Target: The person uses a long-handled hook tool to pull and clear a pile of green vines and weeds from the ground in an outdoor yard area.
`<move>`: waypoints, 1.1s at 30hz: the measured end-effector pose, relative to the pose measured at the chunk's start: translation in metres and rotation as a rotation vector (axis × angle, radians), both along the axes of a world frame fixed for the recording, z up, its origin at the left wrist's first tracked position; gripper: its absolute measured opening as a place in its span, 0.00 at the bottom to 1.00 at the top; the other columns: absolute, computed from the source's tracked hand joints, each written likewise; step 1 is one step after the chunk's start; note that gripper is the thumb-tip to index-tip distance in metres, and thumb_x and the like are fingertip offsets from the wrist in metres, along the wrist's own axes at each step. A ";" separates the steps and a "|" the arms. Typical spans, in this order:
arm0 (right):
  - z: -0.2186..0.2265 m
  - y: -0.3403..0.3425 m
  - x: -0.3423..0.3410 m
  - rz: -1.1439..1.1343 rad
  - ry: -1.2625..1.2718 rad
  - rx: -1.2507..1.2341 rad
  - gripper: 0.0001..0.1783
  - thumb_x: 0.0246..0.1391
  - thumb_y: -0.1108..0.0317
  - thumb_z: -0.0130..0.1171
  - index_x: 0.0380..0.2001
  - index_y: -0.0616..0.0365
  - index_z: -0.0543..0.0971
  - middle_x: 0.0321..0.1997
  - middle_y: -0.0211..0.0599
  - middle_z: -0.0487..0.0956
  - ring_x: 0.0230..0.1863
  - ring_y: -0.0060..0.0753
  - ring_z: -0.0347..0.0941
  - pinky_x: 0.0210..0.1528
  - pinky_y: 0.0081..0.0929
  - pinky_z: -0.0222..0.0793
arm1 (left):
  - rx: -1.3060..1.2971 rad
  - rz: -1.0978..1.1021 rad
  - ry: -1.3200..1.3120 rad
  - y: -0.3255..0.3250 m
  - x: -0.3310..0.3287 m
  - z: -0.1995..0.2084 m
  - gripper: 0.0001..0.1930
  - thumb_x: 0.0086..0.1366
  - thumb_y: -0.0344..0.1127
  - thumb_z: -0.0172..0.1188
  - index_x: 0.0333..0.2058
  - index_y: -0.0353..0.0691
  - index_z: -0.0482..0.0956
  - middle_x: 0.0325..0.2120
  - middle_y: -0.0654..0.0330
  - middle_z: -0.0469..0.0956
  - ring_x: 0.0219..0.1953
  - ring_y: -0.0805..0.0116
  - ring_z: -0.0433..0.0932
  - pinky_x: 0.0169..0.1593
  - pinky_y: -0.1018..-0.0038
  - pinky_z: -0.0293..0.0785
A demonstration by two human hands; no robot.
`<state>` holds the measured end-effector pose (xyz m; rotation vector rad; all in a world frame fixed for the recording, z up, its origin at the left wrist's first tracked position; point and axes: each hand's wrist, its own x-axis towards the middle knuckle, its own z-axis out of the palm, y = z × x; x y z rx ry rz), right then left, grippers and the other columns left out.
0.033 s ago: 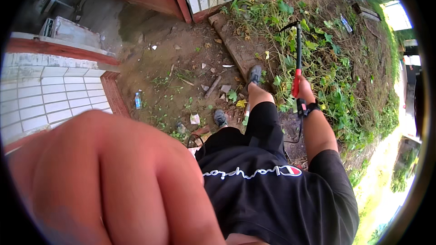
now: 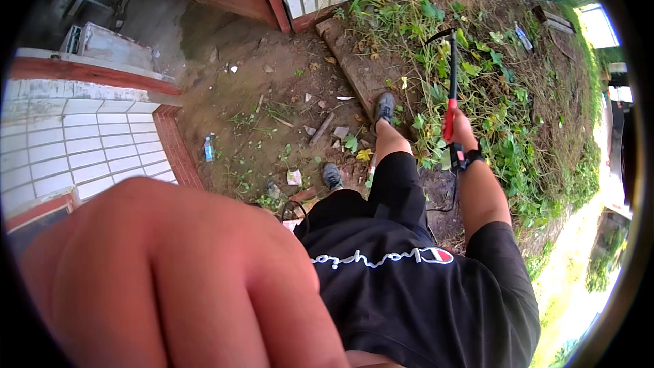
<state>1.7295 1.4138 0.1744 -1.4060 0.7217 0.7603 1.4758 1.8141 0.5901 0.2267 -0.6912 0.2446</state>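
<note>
Red-and-black sickle-type tool (image 2: 452, 85): out front R, thin curved blade (image 2: 440, 35) over green vines (image 2: 507, 146); can't tell if it touches leaves.
R hand (image 2: 464, 129): fingers wrapped round the red grip (image 2: 449, 121).
L hand (image 2: 184, 272): v. close to lens, knuckles bent, fingertips out of view; can't tell if holding anything. Blocks lower L, so poss. hazards there go unseen.
Bare shin (image 2: 394, 140): R leg nr the tool's side; low swing pulled back twd body could cut it, esp. if blade skids off tough stems.
Cable (image 2: 455, 194): black, hangs slack off wrist unit (image 2: 458, 158); poss. snag on vines or handle, jerking the wrist mid-stroke.
Concrete edge (image 2: 346, 71): R shoe (image 2: 384, 106) at its end, L shoe (image 2: 332, 176) on littered dirt; uneven stance, could tip w/ a hard pull.
Stick + rubble (image 2: 321, 129): loose btwn feet and doorway; might roll underfoot.
Clear bottle (image 2: 523, 37): lies among growth past the tool, upper R; blade could clip it if swing runs wide.
</note>
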 end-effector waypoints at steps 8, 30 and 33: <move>-0.025 0.060 0.200 0.022 -0.059 -0.017 0.16 0.61 0.51 0.44 0.31 0.51 0.63 0.18 0.36 0.68 0.14 0.38 0.66 0.14 0.41 0.62 | 0.179 0.124 0.014 0.020 0.124 -0.011 0.11 0.60 0.37 0.57 0.25 0.40 0.66 0.20 0.59 0.69 0.16 0.71 0.69 0.27 0.58 0.79; -0.088 0.218 0.236 0.287 0.087 0.004 0.06 0.51 0.71 0.54 0.23 0.57 0.69 0.16 0.33 0.69 0.15 0.33 0.65 0.19 0.33 0.66 | 0.790 -0.044 2.171 0.016 -0.096 -0.488 0.15 0.67 0.45 0.55 0.29 0.39 0.71 0.17 0.64 0.67 0.19 0.73 0.69 0.36 0.65 0.81; -0.074 0.221 0.247 0.357 0.060 -0.031 0.07 0.50 0.71 0.54 0.21 0.57 0.68 0.16 0.33 0.69 0.14 0.33 0.66 0.20 0.32 0.67 | 1.126 -0.165 2.043 0.012 -0.184 -0.514 0.16 0.65 0.46 0.56 0.32 0.36 0.72 0.18 0.62 0.69 0.21 0.70 0.72 0.31 0.66 0.79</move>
